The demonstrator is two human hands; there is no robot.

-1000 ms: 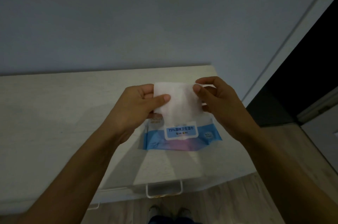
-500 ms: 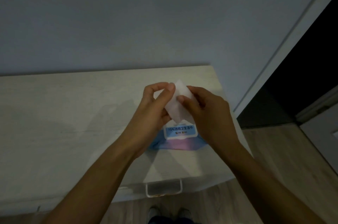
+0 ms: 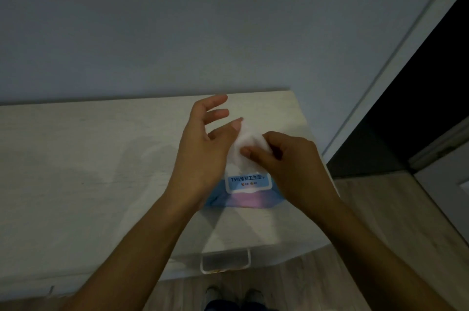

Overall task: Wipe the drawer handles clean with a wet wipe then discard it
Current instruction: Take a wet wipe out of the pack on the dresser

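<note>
Right hand (image 3: 286, 158) pinches the wipe (image 3: 245, 150); left hand (image 3: 203, 150) spread loose beside it. The handle (image 3: 225, 261) lies bodyward of both hands, below the surface's (image 3: 101, 158) front edge, with its bar running left-right.

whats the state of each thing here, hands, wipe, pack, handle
wipe pack: lying flat on the dresser top, label flap looks closed
wet wipe: folded small, held above the pack
right hand: pinches the wipe
left hand: fingers straight and spread, one fingertip touches the wipe
drawer handle: no hand on it
</note>
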